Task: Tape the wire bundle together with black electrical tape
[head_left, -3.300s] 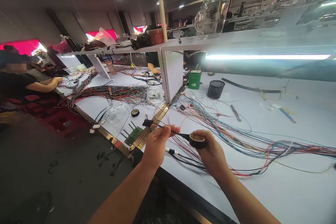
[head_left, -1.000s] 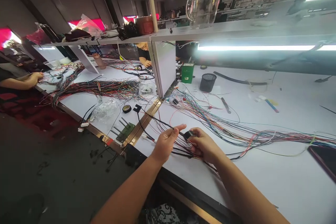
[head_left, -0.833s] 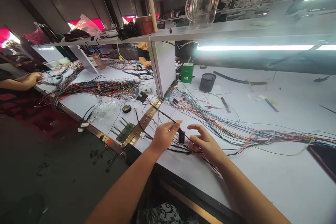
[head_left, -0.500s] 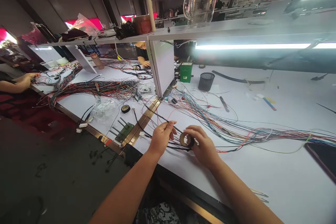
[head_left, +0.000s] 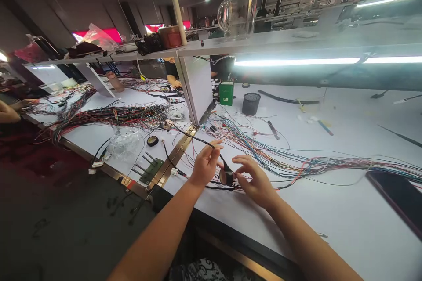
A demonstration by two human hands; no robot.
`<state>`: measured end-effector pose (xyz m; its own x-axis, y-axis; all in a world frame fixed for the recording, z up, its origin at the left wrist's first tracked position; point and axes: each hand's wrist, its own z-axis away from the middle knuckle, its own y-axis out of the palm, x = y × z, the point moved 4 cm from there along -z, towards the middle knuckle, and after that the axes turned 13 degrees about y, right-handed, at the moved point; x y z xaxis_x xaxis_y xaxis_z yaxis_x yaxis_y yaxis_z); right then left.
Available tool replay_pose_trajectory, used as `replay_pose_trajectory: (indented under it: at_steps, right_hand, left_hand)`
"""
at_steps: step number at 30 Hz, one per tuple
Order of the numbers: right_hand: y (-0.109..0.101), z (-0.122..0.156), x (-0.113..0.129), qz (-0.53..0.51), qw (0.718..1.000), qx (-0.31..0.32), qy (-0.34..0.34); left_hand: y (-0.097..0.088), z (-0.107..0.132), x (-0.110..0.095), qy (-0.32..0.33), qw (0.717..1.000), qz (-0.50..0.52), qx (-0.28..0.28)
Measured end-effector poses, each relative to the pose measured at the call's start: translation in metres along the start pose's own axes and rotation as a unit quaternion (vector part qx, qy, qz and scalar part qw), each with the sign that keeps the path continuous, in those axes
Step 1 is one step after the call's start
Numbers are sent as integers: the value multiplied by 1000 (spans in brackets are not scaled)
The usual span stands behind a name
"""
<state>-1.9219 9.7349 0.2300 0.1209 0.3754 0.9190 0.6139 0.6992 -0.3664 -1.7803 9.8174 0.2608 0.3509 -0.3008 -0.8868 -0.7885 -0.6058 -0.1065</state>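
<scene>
Left hand [head_left: 206, 164] up over the near edge of the white bench [head_left: 332, 202], thumb and fingers pinching a black-wrapped cable [head_left: 201, 141]. Cable runs from there up and left, across the metal strip [head_left: 183, 147], to a blurred dark connector [head_left: 165, 125] at the far end. Below the pinch, black tape roll [head_left: 226, 177] hangs between the 2 hands, its tape strip running up to the cable. Right hand [head_left: 255, 182] just right of the roll: index and thumb apart, fingers bent; can't tell whether the lower fingers grip the cable. Under both hands, more dark wires on the bench, white plug [head_left: 173, 171] to their left. Left of the strip: 2nd tape roll [head_left: 152, 141] lying flat, green block [head_left: 151, 171] with metal rods, crumpled clear plastic [head_left: 125, 145], big wire bundle [head_left: 112, 117] behind. Right of the strip: multicolored wires [head_left: 270, 153] trailing off to the right, black mesh cup [head_left: 251, 104] near the green box [head_left: 226, 93], dark flat slab [head_left: 397, 193] at far right. Beyond the divider [head_left: 198, 90], a co-worker's hand [head_left: 176, 83] at the bench.
</scene>
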Motion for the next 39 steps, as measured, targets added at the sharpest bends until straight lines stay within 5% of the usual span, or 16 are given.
replay_pose_trajectory:
  at_steps: [3, 5, 9, 12, 16, 23, 33, 39]
  right_hand:
    - [9, 11, 8, 163, 975, -14, -148]
    - [12, 10, 4, 178, 973, -19, -149]
    - [9, -4, -24, 1, 995, 32, 93]
    - [11, -13, -40, -132, 944, 130, 275]
    - [7, -23, -38, -116, 914, 217, 322]
    - [4, -23, -30, -60, 931, 216, 287]
    - [1, -27, -38, -89, 917, 253, 296]
    - [-2, -27, -55, -104, 933, 242, 246]
  left_hand:
    - [1, 6, 10, -53, 998, -18, -29]
    - [2, 14, 19, -105, 992, 21, -65]
    - [1, 35, 36, -201, 935, 217, -194]
    - [2, 46, 45, -269, 877, 307, -255]
    - [7, 51, 47, -311, 879, 309, -188]
    - [12, 58, 52, -306, 936, 167, -45]
    - [12, 56, 54, -325, 932, 156, -34]
    - [12, 64, 53, -310, 938, 149, -44]
